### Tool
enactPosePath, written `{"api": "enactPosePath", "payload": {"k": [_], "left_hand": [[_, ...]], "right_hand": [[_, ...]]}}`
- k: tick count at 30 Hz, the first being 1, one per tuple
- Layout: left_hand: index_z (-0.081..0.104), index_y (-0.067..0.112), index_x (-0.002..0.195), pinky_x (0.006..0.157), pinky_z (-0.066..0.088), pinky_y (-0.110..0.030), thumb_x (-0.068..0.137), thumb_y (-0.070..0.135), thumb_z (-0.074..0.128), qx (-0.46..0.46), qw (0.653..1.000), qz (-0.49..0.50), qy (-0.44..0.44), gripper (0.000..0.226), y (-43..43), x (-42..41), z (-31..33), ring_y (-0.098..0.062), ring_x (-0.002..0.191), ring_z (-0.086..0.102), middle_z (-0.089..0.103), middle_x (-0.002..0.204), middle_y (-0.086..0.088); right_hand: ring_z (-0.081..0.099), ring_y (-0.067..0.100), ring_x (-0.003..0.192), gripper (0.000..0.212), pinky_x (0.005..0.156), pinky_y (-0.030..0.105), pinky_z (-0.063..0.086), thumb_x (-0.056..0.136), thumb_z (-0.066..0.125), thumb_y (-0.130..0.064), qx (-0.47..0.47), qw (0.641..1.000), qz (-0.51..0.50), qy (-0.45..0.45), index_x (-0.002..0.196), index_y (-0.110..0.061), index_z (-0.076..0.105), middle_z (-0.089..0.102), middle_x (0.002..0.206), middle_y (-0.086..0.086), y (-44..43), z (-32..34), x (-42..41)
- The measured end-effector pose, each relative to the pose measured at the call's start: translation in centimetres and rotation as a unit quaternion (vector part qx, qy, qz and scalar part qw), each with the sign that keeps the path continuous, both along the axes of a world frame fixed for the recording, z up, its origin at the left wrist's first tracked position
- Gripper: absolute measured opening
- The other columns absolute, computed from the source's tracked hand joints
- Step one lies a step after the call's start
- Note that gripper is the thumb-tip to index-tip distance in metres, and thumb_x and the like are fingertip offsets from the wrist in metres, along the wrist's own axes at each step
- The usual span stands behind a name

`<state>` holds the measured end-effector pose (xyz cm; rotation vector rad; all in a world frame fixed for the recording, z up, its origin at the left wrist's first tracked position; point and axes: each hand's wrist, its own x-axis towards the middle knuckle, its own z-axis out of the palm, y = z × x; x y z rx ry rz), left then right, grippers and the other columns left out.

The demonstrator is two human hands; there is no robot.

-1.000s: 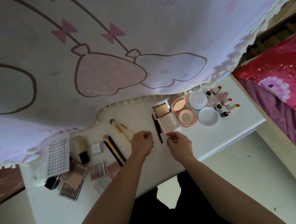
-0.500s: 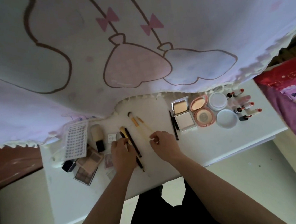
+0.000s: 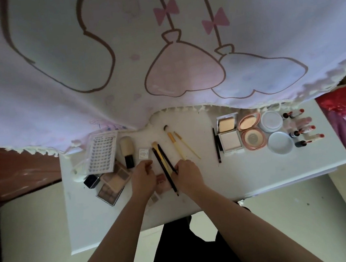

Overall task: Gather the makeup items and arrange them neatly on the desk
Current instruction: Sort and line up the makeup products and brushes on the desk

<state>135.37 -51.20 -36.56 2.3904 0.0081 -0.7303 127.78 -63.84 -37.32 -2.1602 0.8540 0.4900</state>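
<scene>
Your right hand (image 3: 188, 176) sits mid-desk with its fingers curled, pinching the near end of a black brush (image 3: 167, 158). That brush's long axis slants from far-left to near-right, with its tip pointing away from you. Touching it on the left lie a gold-tipped brush (image 3: 159, 153) and a long black pencil (image 3: 165, 173), both on the same slant. The pencil's near end reaches closest to you, between your two wrists.

Your left hand (image 3: 143, 178) rests just left of this bundle with its fingers curled under. I cannot tell whether it holds anything. It partly covers a pink palette (image 3: 162, 182).

Just right of the bundle, two tan-handled brushes (image 3: 174, 143) lie side by side on the white desk (image 3: 246, 176), bristles far-left and handles near-right. Further right, a thin black liner (image 3: 217, 145) lies almost straight from far to near. Beside it are an open square compact (image 3: 230, 138), an open round pink compact (image 3: 251, 136), two white jars (image 3: 271, 121) and a cluster of lipsticks (image 3: 303, 129).

On the left side stand a stubby powder brush (image 3: 127, 152), a small white box (image 3: 144, 153), a lash tray (image 3: 102, 152) and stacked eyeshadow palettes (image 3: 111, 183). A printed curtain (image 3: 160, 47) hangs over the far edge.
</scene>
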Motion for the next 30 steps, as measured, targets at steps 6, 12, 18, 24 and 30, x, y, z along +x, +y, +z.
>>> {"api": "enactPosePath", "payload": {"k": [6,12,18,24,30], "left_hand": [[0.058,0.015,0.128,0.091,0.043,-0.030,0.098,0.016,0.049,-0.040,0.998,0.054,0.012,0.032,-0.8,0.0,1.5,-0.022,0.112,0.057,0.062,0.123,-0.003],[0.064,0.022,0.114,0.090,0.052,-0.038,0.101,0.042,0.046,-0.205,0.969,0.125,0.059,0.030,-4.6,0.4,5.8,-0.014,0.099,0.063,0.067,0.105,0.007],[0.075,0.016,0.099,0.074,0.051,-0.029,0.094,0.035,0.062,-0.343,0.924,0.143,0.086,0.024,-8.4,0.8,9.7,-0.014,0.090,0.068,0.075,0.097,0.000],[0.072,-0.003,0.099,0.067,0.044,-0.029,0.090,0.018,0.068,-0.421,0.864,0.177,0.212,0.023,-10.0,-0.1,10.7,-0.014,0.065,0.049,0.056,0.069,-0.003],[0.062,0.004,0.085,0.044,0.042,-0.016,0.096,0.012,0.058,-0.463,0.776,0.345,0.254,0.014,-9.9,1.5,10.1,-0.005,0.046,0.050,0.057,0.065,-0.001]], "right_hand": [[0.061,0.019,0.094,0.024,0.077,0.027,0.048,0.094,0.054,-0.023,0.025,0.999,-0.038,-0.010,0.110,-0.011,0.066,0.066,0.105,0.005,-2.4,0.7,-1.3],[0.056,0.010,0.084,0.025,0.068,0.017,0.040,0.100,0.055,-0.028,0.119,0.987,-0.060,-0.092,0.120,-0.014,0.060,0.062,0.102,-0.002,-5.5,4.4,-2.8],[0.058,0.014,0.083,0.017,0.070,0.022,0.045,0.101,0.052,-0.030,0.167,0.975,-0.049,-0.136,0.115,-0.021,0.057,0.064,0.097,-0.001,-7.0,8.4,-3.7],[0.049,-0.001,0.063,0.030,0.062,0.017,0.037,0.105,0.039,-0.038,0.170,0.959,-0.105,-0.202,0.112,-0.027,0.066,0.054,0.069,-0.013,-7.5,11.8,-4.5],[0.055,0.008,0.073,0.037,0.065,0.026,0.038,0.105,0.035,-0.043,0.036,0.987,-0.045,-0.152,0.099,-0.026,0.067,0.059,0.082,-0.014,-8.8,12.8,-6.3]]}}
